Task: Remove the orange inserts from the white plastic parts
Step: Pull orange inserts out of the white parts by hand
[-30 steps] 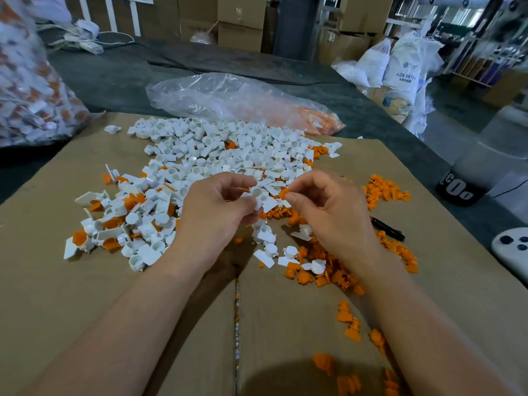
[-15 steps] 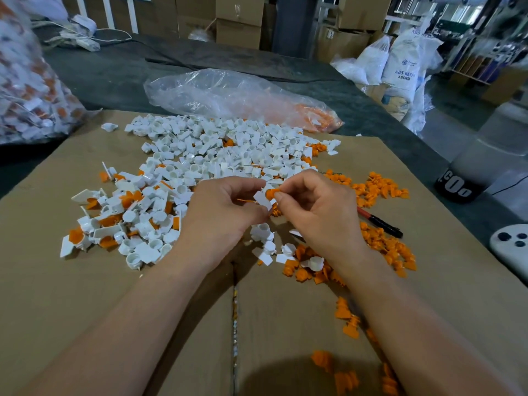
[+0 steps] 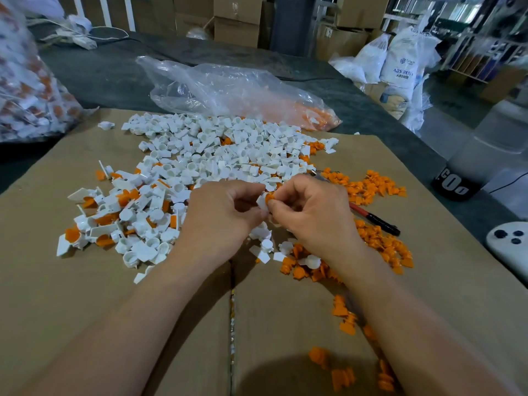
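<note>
My left hand (image 3: 220,215) pinches a small white plastic part (image 3: 262,202) above the cardboard. My right hand (image 3: 311,215) meets it fingertip to fingertip and grips the orange insert (image 3: 269,197) that sits in that part. Behind my hands spreads a big heap of white parts (image 3: 217,155); those at its left side (image 3: 114,218) still hold orange inserts. Loose orange inserts lie to the right (image 3: 371,185), under my right wrist (image 3: 303,267) and along my right forearm (image 3: 343,315).
A cardboard sheet (image 3: 85,310) covers the dark table. A clear bag with orange pieces (image 3: 234,90) lies behind the heap, and a full bag of parts (image 3: 28,90) at the far left. A red-and-black pen (image 3: 377,220), a white controller (image 3: 511,244) and a dark container (image 3: 457,181) are on the right.
Both hands have come together over one white part with an orange insert and lifted it slightly. The view has shifted a little; the piles have not moved.
</note>
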